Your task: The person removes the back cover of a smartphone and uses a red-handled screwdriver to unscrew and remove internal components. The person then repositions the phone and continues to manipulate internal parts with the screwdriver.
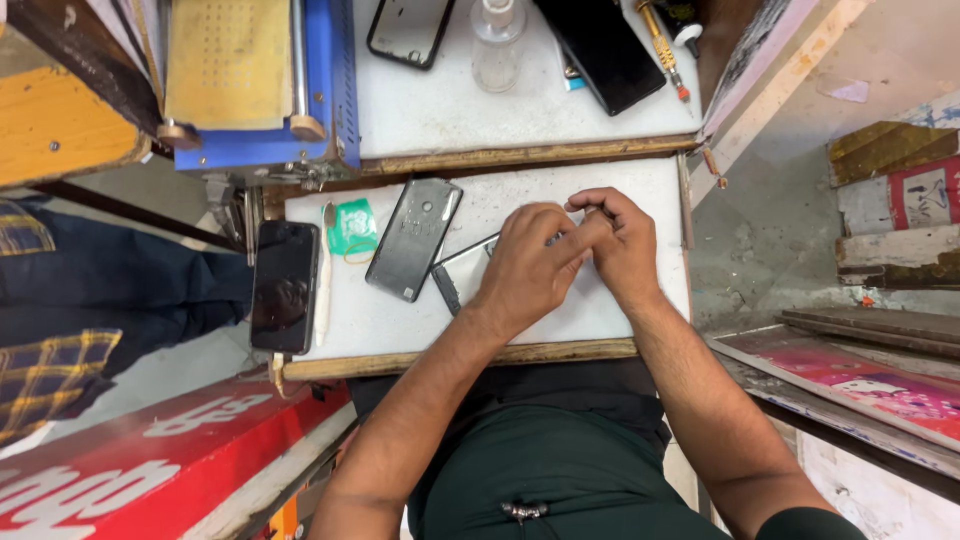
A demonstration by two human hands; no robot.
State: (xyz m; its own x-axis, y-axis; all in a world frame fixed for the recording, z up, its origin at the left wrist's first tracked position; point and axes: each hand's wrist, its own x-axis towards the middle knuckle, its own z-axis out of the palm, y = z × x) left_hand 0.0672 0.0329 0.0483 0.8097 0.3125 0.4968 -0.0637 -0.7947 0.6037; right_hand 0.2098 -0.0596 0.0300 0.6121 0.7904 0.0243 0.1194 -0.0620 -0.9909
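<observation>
- A black smartphone (285,286) lies face up at the white board's (560,325) 9 o'clock edge, a white stylus-like tool (324,290) just beside it.
- A green tape roll (352,228) sits at 10 o'clock of the dark back cover (413,238).
- The opened phone (462,270) lies tilted under the left hand (525,265), sticking out at its 9 o'clock; that hand presses down on it, fingers curled.
- The right hand (620,238) touches the left at 3 o'clock, fingertips pinched narrow; what they pinch I cannot tell.
</observation>
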